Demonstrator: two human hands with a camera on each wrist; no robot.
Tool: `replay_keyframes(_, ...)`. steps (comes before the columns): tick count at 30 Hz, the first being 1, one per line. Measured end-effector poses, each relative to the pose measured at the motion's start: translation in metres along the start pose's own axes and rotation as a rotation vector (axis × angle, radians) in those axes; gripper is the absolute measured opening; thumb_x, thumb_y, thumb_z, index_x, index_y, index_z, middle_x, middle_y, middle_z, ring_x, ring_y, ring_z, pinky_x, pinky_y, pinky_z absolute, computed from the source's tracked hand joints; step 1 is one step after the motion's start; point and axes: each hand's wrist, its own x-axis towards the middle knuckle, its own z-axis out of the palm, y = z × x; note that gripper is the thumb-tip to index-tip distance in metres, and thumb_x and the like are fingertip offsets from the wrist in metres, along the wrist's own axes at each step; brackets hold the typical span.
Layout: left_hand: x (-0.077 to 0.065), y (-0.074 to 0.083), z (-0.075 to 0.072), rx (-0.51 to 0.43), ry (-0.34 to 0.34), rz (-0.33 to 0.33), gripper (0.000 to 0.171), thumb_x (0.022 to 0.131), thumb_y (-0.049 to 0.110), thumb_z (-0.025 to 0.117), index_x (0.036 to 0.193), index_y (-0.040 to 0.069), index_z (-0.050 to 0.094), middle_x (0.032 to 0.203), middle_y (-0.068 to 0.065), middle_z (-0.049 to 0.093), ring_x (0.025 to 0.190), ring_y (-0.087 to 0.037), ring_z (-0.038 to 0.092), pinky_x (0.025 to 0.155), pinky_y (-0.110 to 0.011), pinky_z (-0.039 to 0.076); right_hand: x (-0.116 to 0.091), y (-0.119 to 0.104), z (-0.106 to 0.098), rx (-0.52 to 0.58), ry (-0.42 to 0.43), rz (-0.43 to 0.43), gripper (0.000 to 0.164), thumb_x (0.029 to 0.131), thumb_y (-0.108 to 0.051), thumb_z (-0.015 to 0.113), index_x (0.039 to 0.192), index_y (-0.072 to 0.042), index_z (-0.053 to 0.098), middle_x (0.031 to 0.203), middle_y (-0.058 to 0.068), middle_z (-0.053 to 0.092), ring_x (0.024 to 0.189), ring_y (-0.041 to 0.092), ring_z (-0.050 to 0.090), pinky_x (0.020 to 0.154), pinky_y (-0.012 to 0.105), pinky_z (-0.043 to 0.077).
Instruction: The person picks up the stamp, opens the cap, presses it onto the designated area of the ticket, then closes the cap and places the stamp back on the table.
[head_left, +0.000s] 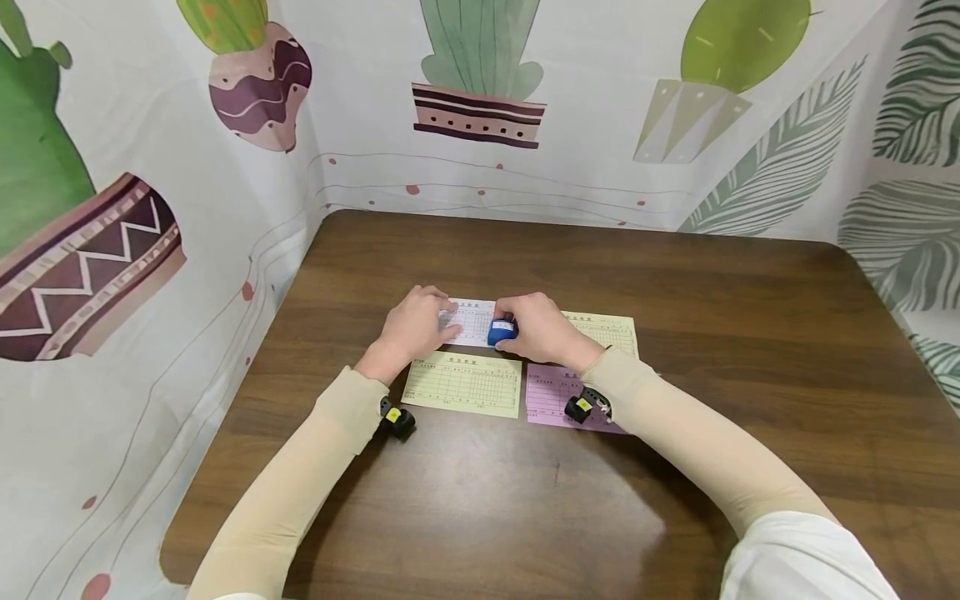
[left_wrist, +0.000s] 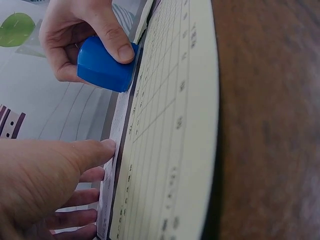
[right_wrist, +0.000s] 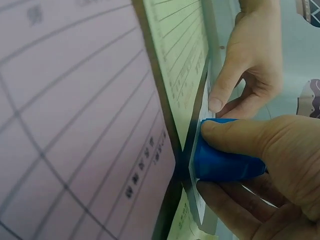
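A white printed form (head_left: 470,325) lies flat on the table between my two hands. My left hand (head_left: 414,323) rests on its left part, the thumb and fairly straight fingers touching the paper. With thumb and fingers my right hand (head_left: 542,327) grips a blue stamp (head_left: 501,332) with a white label. The stamp stands at the right part of the white form; in the right wrist view its blue body (right_wrist: 225,160) sits against the paper, and its underside is hidden.
Just in front of the white form lies a yellow form (head_left: 462,385). Pink forms (head_left: 546,398) lie beside it, partly under the right wrist. Another yellow form (head_left: 611,327) is behind the right hand. A patterned cloth (head_left: 360,108) hangs at the wooden table's (head_left: 675,275) back edge.
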Motion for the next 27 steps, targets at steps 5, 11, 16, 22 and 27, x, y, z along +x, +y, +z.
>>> replay_keyframes(5,0.0014,0.0019,-0.0037,0.022,0.015,0.021,0.043,0.09,0.043,0.07,0.126,0.02,0.07,0.14,-0.005,0.061,0.136,-0.032,0.051,0.096,-0.05,0.057,0.001,-0.0002,-0.0042,-0.01,0.01,0.0,0.032,0.079,-0.029,0.084,0.102,-0.013,0.069,0.1,0.005,0.075,0.09,0.018,0.067,0.086,0.038,0.058)
replay_keyframes(11,0.0023,0.004,-0.0064,0.029,0.022,0.028,0.042,0.09,0.043,0.071,0.125,0.02,0.071,0.138,-0.006,0.062,0.135,-0.032,0.052,0.094,-0.051,0.058,0.001,0.0002,-0.0072,-0.012,0.01,0.016,0.033,0.078,-0.031,0.085,0.102,-0.013,0.07,0.098,0.003,0.075,0.089,0.018,0.067,0.083,0.037,0.056)
replay_keyframes(16,0.0014,0.0054,-0.0049,0.02,0.014,0.022,0.043,0.09,0.043,0.071,0.126,0.019,0.07,0.139,-0.006,0.061,0.134,-0.031,0.052,0.096,-0.05,0.057,0.0003,0.0026,-0.0064,-0.016,0.008,0.017,0.032,0.077,-0.032,0.085,0.1,-0.014,0.071,0.096,0.002,0.075,0.086,0.017,0.067,0.08,0.035,0.057)
replay_keyframes(22,0.0014,0.0051,-0.0047,0.018,0.008,0.018,0.044,0.09,0.043,0.071,0.126,0.018,0.07,0.138,-0.006,0.061,0.131,-0.028,0.054,0.096,-0.049,0.057,0.0006,0.0022,-0.0052,-0.006,0.008,0.015,0.032,0.078,-0.031,0.085,0.102,-0.013,0.073,0.1,0.004,0.076,0.089,0.018,0.067,0.083,0.036,0.057)
replay_keyframes(27,0.0022,0.0039,-0.0042,0.005,-0.008,0.014,0.043,0.089,0.042,0.071,0.125,0.017,0.071,0.137,-0.008,0.061,0.131,-0.028,0.053,0.099,-0.049,0.056,0.0007,0.002,-0.0008,-0.001,0.019,-0.002,0.031,0.078,-0.029,0.084,0.102,-0.012,0.073,0.101,0.004,0.076,0.089,0.017,0.068,0.085,0.035,0.058)
